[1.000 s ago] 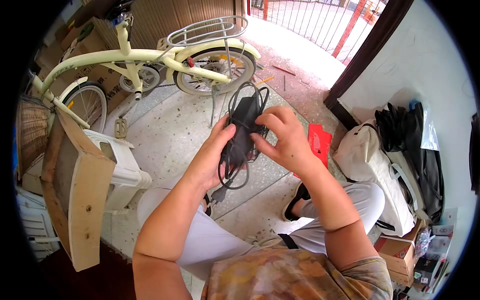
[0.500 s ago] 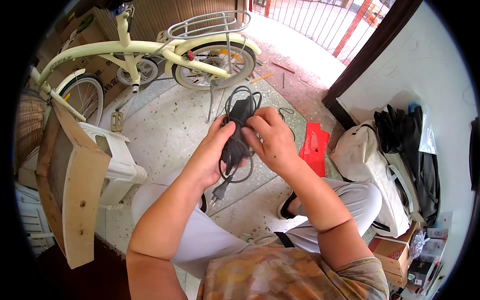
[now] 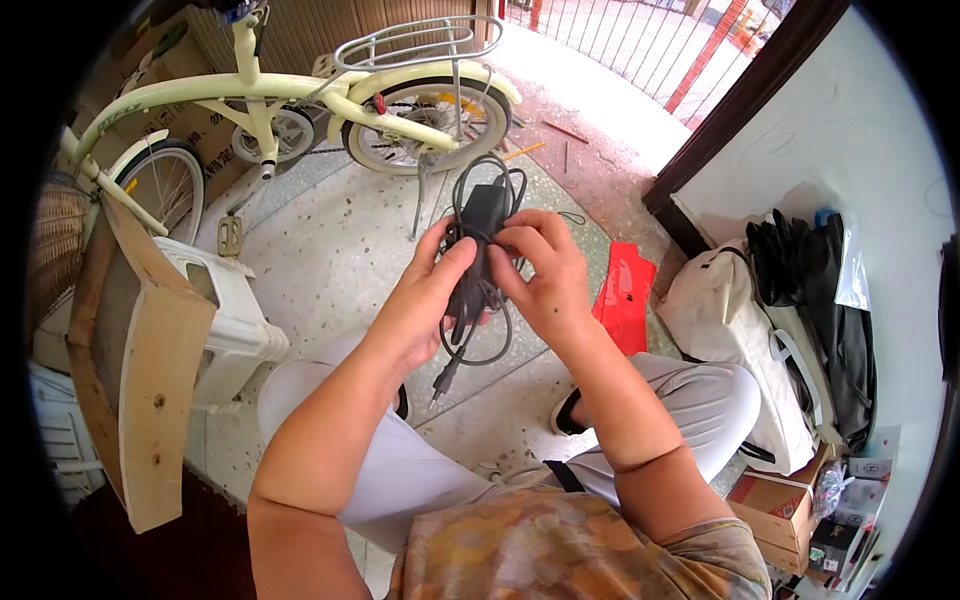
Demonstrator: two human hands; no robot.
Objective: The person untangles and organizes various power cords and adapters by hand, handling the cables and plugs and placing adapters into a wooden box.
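Observation:
A black power adapter [image 3: 484, 212] with its black cable looped around it is held in front of me, over the floor. My left hand [image 3: 432, 285] is wrapped round its left side, the thumb lying on top. On the other side, my right hand [image 3: 545, 265] has its thumb and bent fingers closed at the adapter's right edge, on the cable. The two-pin plug [image 3: 446, 376] dangles below the adapter on a loop of cable.
A pale yellow bicycle [image 3: 300, 90] stands ahead and left. Red packets [image 3: 626, 300] lie on the speckled floor right of my hands. A wooden piece [image 3: 160, 400] and white stool [image 3: 225, 310] are left; a white bag [image 3: 735, 335] and cardboard box [image 3: 775, 505] are right.
The adapter has tilted more upright between my hands. The hanging plug has swung and shifted slightly. My right hand has moved left with the adapter, staying at its right edge.

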